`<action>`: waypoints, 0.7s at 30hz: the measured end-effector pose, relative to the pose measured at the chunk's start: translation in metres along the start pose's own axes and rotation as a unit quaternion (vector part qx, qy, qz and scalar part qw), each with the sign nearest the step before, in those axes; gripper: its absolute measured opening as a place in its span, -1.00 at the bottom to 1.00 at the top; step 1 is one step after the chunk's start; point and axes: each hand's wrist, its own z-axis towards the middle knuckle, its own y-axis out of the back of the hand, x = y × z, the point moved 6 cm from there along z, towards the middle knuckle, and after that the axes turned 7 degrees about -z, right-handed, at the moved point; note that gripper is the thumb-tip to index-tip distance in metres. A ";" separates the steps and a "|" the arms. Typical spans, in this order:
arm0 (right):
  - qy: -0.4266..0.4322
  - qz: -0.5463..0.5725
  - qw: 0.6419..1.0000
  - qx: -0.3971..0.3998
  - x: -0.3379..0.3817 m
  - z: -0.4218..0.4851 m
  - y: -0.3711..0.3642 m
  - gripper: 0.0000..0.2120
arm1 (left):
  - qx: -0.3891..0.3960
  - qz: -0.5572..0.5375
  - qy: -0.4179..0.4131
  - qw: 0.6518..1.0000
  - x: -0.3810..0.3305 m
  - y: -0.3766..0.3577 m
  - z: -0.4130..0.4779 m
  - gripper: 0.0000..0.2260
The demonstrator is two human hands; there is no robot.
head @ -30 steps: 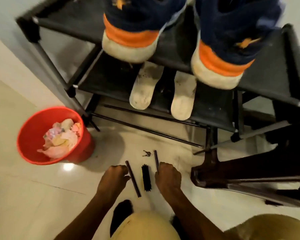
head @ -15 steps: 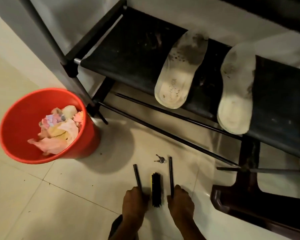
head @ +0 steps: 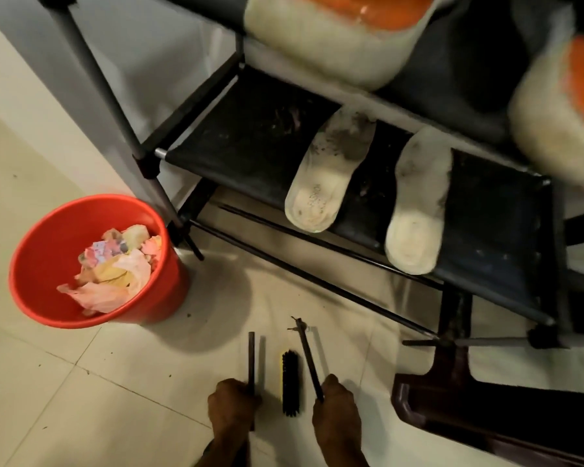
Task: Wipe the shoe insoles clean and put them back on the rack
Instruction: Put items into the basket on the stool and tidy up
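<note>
Head view: at six o'clock in the frame both hands work low over the tiled floor [head: 81,399]. The left hand [head: 233,404] has its fingers curled tight round a straight rod [head: 251,360], thin and dark, which points to twelve o'clock. The right hand [head: 334,411] is clamped on a slanted rod [head: 308,360] of the same kind, which leans toward eleven o'clock. Whether the rods touch the floor I cannot tell. Between the two rods a black-bristled brush [head: 290,382] lies on the floor, touched by neither hand. A small key [head: 297,326] lies at the far tip of the slanted rod.

The two insoles lie on the lower shelf [head: 243,146] of the shoe rack [head: 95,82], toward one o'clock from the hands and well apart from them. The printed insole [head: 331,173] has dark grime at its far end, and its near end hangs over the shelf edge. The second insole [head: 417,203] lies just beside it toward three o'clock; its near end overhangs too.

On the shelf above, at twelve to two o'clock, stand two shoes with orange and off-white heels [head: 334,38] [head: 560,106], both blurred.

At nine o'clock a red bucket [head: 31,237] stands on the floor beside the rack's leg, with crumpled cloths [head: 115,274] inside it. At four o'clock a dark brown stool [head: 452,409] shows in part.
</note>
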 end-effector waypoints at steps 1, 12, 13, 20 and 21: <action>0.005 0.001 1.000 0.002 0.005 -0.006 0.008 -0.74 | 0.006 -0.014 0.002 1.000 -0.002 0.009 -0.008 -0.89; 0.224 0.195 0.948 -0.112 0.079 -0.194 0.223 -0.92 | -0.022 -0.159 -0.364 0.918 -0.117 0.218 -0.250 -0.84; 0.245 0.221 0.933 -0.141 0.083 -0.216 0.246 -0.90 | -0.019 -0.163 -0.397 0.903 -0.127 0.233 -0.278 -0.87; 0.355 0.387 0.811 -0.258 0.080 -0.369 0.392 -0.89 | 0.113 -0.260 -0.497 0.820 -0.187 0.265 -0.467 -0.81; 0.358 0.407 0.800 -0.259 0.074 -0.383 0.408 -0.89 | 0.127 -0.259 -0.506 0.813 -0.195 0.263 -0.487 -0.82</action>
